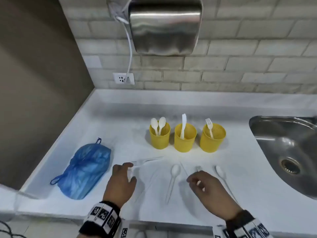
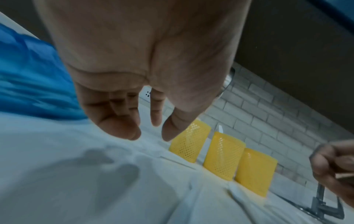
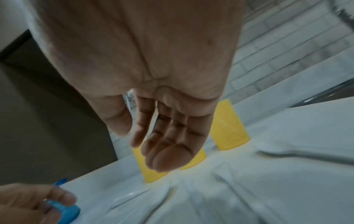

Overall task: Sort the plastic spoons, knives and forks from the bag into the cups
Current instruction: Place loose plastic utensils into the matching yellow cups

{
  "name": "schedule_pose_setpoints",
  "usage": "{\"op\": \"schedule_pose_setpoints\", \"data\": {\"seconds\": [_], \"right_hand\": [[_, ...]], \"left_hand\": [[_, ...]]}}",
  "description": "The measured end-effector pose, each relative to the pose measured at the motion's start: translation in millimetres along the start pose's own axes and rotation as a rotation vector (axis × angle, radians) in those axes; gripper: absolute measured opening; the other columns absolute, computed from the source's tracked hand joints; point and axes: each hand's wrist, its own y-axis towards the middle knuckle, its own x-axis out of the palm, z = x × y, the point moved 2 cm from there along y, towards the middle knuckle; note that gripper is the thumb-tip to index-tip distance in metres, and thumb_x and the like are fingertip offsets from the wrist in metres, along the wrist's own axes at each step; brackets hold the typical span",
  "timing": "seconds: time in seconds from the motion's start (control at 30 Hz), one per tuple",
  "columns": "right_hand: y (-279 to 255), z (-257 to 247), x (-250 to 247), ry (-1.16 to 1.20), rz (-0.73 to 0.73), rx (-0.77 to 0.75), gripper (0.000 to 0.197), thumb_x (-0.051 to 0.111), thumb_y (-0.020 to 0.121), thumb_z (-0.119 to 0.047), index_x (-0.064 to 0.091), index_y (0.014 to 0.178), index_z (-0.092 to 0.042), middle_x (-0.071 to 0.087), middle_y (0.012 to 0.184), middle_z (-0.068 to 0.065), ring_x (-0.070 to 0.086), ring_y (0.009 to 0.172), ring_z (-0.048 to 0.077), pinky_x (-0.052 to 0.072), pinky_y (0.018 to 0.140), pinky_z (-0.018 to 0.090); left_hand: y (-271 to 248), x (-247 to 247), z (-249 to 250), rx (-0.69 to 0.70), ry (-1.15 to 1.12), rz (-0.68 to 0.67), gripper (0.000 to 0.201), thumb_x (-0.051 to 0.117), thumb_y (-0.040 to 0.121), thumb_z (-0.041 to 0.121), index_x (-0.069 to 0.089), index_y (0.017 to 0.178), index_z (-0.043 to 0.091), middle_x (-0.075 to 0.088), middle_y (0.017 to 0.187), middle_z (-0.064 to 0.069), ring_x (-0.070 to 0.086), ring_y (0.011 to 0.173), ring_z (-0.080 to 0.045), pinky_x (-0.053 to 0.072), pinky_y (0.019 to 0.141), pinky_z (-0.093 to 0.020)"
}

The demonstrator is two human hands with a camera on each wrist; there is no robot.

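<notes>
Three yellow mesh cups stand in a row: the left cup [image 1: 159,136] holds two spoons, the middle cup [image 1: 185,140] a knife, the right cup [image 1: 212,140] a fork. On the white counter in front lie a fork [image 1: 145,161], a spoon [image 1: 175,170] and another spoon [image 1: 220,170]. My left hand [image 1: 129,170] hovers just left of the loose fork, fingers relaxed and empty in the left wrist view [image 2: 149,136]. My right hand [image 1: 195,179] hangs over a second fork [image 1: 199,168], whose handle it hides, fingers loose and holding nothing [image 3: 139,150]. The blue bag [image 1: 85,170] lies at the left.
A steel sink [image 1: 283,143] is set into the counter at the right. A hand dryer [image 1: 164,26] and a wall socket [image 1: 123,78] sit on the tiled wall behind. A brown wall closes off the left side. The counter's front edge [image 1: 171,222] runs under my wrists.
</notes>
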Motion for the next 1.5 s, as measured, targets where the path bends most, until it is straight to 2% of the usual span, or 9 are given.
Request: {"op": "schedule_pose_setpoints", "data": {"seconds": [0.2,0.3,0.47,0.67,0.83,1.03,1.2,1.33,1.5], "right_hand": [[54.5,-3.0,44.1,-0.129,-0.095,-0.020,0.013,0.061,0.098,-0.016,0.070,0.106,-0.022,0.058,0.098,-0.005,0.057,0.077,0.001,0.043,0.078,0.021],[77.1,-7.3,58.3,-0.167,-0.120,-0.020,0.017,0.061,0.096,-0.011,0.069,0.110,-0.016,0.056,0.102,-0.002,0.055,0.077,0.004,0.041,0.079,0.023],[106.7,-13.9,82.7,-0.280,-0.118,-0.046,0.023,0.058,0.093,-0.008,0.070,0.113,-0.013,0.059,0.113,0.005,0.060,0.103,0.029,0.050,0.093,0.042],[128.0,-26.1,102.2,-0.503,-0.108,-0.101,0.040,0.059,0.092,-0.008,0.064,0.131,-0.011,0.053,0.135,0.013,0.051,0.104,0.039,0.048,0.092,0.046],[131.4,-31.8,103.3,-0.675,0.014,-0.131,0.026,0.065,0.091,-0.023,0.071,0.116,-0.016,0.062,0.117,0.006,0.054,0.101,0.037,0.049,0.075,0.045],[115.8,-34.8,78.4,-0.699,0.069,-0.092,0.020,0.056,0.099,-0.027,0.055,0.080,-0.020,0.066,0.081,0.001,0.061,0.081,0.033,0.038,0.073,0.043],[92.0,-6.5,51.3,-0.325,0.142,0.043,0.030,0.051,0.105,-0.016,0.038,0.079,-0.019,0.043,0.073,-0.003,0.041,0.068,0.025,0.029,0.064,0.036],[70.7,19.2,29.4,-0.299,0.245,0.142,0.028,0.053,0.104,-0.010,0.044,0.078,-0.014,0.049,0.069,0.001,0.043,0.064,0.026,0.021,0.064,0.032],[44.8,45.8,13.5,-0.310,0.286,0.306,0.034,0.055,0.104,-0.016,0.037,0.075,-0.020,0.049,0.062,0.008,0.048,0.066,0.039,0.034,0.063,0.039]], "left_hand": [[47.1,13.9,-3.8,-0.076,0.081,-0.077,0.057,0.061,0.098,0.033,0.042,0.150,0.021,0.039,0.146,-0.010,0.060,0.119,-0.031,0.049,0.102,-0.041],[67.3,16.4,-4.9,-0.055,0.155,-0.093,0.053,0.060,0.099,0.034,0.045,0.147,0.018,0.044,0.140,-0.013,0.061,0.117,-0.035,0.051,0.099,-0.044],[88.1,23.6,-8.3,0.042,0.198,-0.126,0.029,0.061,0.100,0.023,0.063,0.127,0.016,0.057,0.125,-0.013,0.064,0.109,-0.031,0.050,0.097,-0.036],[93.9,13.7,1.2,0.143,-0.063,-0.117,0.017,0.072,0.091,0.010,0.072,0.107,0.016,0.072,0.105,-0.004,0.067,0.096,-0.020,0.051,0.091,-0.027],[82.7,-3.8,25.2,0.302,-0.234,-0.077,0.018,0.076,0.089,0.009,0.073,0.104,0.020,0.068,0.088,0.004,0.065,0.078,-0.007,0.046,0.074,-0.006],[68.1,-9.9,52.1,0.395,-0.372,-0.053,0.027,0.078,0.088,0.012,0.068,0.112,0.021,0.064,0.091,0.003,0.067,0.078,-0.012,0.057,0.076,-0.025],[58.4,-0.1,57.9,0.332,-0.337,-0.170,0.034,0.081,0.085,0.024,0.060,0.111,0.025,0.063,0.091,0.003,0.066,0.068,-0.008,0.054,0.071,-0.024],[47.5,15.9,58.8,0.347,-0.230,-0.333,0.023,0.080,0.085,0.028,0.062,0.100,0.028,0.068,0.078,0.009,0.062,0.064,-0.004,0.053,0.071,-0.026],[36.1,39.5,64.8,0.330,-0.108,-0.419,0.020,0.079,0.085,0.035,0.065,0.097,0.028,0.068,0.075,0.012,0.063,0.069,-0.002,0.051,0.071,-0.027]]}}
